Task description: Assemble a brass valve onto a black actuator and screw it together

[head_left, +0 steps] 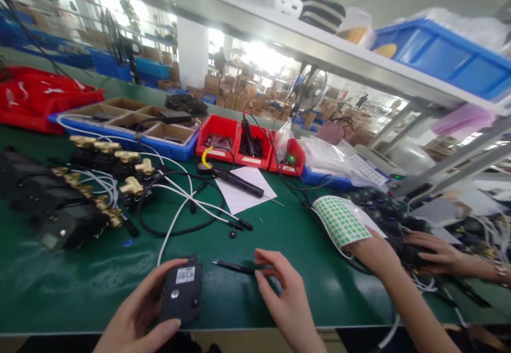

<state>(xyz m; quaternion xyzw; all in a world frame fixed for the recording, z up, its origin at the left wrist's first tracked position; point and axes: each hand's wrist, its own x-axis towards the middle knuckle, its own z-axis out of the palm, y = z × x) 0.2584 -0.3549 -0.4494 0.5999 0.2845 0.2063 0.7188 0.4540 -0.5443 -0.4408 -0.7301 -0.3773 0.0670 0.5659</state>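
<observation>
My left hand [136,315] grips a small black box [181,292] with a white barcode label, held near the table's front edge. My right hand [283,289] hovers just right of it, fingers curled, its fingertips touching the end of black tweezers [233,267] lying on the green mat. Whether the fingers have the tweezers pinched is unclear. A co-worker's two hands [399,252] at the right hold a sheet of green dot stickers [341,220] and a black part.
Black units with brass fittings [80,182] crowd the left. White and black cables [179,204] loop across the middle. A black screwdriver on white paper [243,185], red bins [235,140] and a blue tray [131,124] stand behind. A metal shelf with a blue crate [443,55] hangs overhead.
</observation>
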